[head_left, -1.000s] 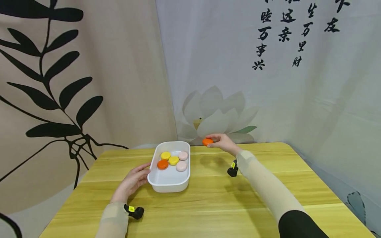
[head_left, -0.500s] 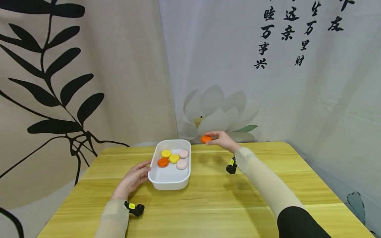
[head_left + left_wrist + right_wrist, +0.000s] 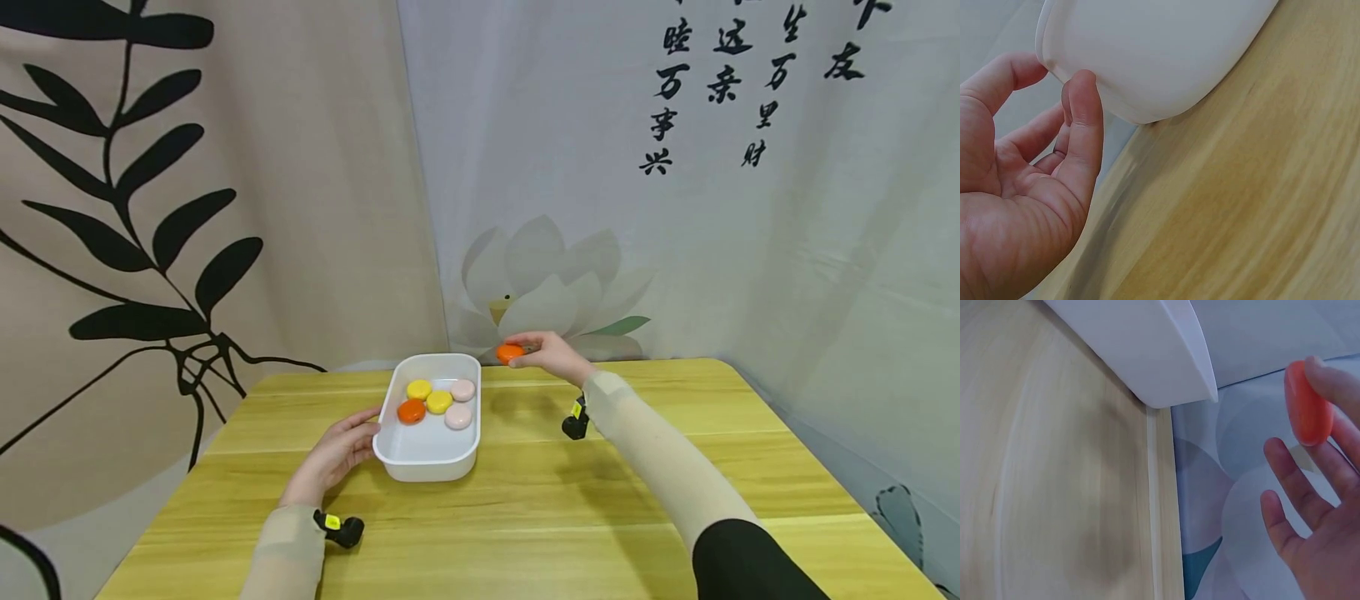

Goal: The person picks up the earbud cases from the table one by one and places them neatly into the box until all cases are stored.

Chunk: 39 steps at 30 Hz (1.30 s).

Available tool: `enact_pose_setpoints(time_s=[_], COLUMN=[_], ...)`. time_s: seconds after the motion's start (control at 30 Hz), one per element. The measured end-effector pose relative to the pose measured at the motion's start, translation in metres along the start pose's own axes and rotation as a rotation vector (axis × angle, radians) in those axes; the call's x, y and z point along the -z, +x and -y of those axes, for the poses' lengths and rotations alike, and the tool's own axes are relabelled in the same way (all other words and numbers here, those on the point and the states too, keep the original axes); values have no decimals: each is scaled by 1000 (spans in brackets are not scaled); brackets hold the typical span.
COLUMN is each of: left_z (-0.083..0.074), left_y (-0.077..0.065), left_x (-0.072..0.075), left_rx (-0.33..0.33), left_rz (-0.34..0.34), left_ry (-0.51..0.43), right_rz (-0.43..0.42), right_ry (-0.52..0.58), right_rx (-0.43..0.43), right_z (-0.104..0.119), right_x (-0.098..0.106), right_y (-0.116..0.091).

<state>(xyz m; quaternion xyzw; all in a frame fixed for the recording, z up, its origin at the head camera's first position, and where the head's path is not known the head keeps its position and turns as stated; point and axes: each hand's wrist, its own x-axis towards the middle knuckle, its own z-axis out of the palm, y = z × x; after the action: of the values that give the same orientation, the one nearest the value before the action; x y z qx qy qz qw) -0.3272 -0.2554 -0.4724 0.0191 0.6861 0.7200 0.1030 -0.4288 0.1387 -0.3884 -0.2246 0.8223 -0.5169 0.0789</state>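
Note:
My right hand (image 3: pixel 551 357) pinches a glossy orange rounded disc (image 3: pixel 511 354) between thumb and fingers, above the table's back edge and right of a white bin (image 3: pixel 431 472). In the right wrist view, the disc (image 3: pixel 1307 403) stands on edge in the grip, with other fingers spread free. Fingertips of my left hand (image 3: pixel 333 454) rest against the outside of the bin's left wall; the left wrist view shows them at the bin (image 3: pixel 1147 69) near its rim. Inside lie another orange disc (image 3: pixel 411 412), two yellow discs (image 3: pixel 419 390) and two pale pink discs (image 3: pixel 458 417).
The wooden table (image 3: pixel 525 517) carries the bin near its back edge. Behind it hangs a curtain (image 3: pixel 337 208) printed with black leaves, a pale lotus and writing. A small black camera is strapped at each wrist.
The right hand has moved a little left toward the bin with the orange disc. The left hand and the bin's contents stay as they were; the head view has shifted slightly.

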Motion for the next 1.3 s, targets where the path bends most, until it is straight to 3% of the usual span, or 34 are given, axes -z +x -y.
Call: enact_pose_setpoints(time_s=[1.3], left_z=[2], left_y=[3], left_x=[1], left_rx=[-8], left_rz=[2], left_ry=[-19], right_rz=[49], right_ry=[-90], right_rx=[18], right_z=[27], right_x=[-33], right_y=[22])
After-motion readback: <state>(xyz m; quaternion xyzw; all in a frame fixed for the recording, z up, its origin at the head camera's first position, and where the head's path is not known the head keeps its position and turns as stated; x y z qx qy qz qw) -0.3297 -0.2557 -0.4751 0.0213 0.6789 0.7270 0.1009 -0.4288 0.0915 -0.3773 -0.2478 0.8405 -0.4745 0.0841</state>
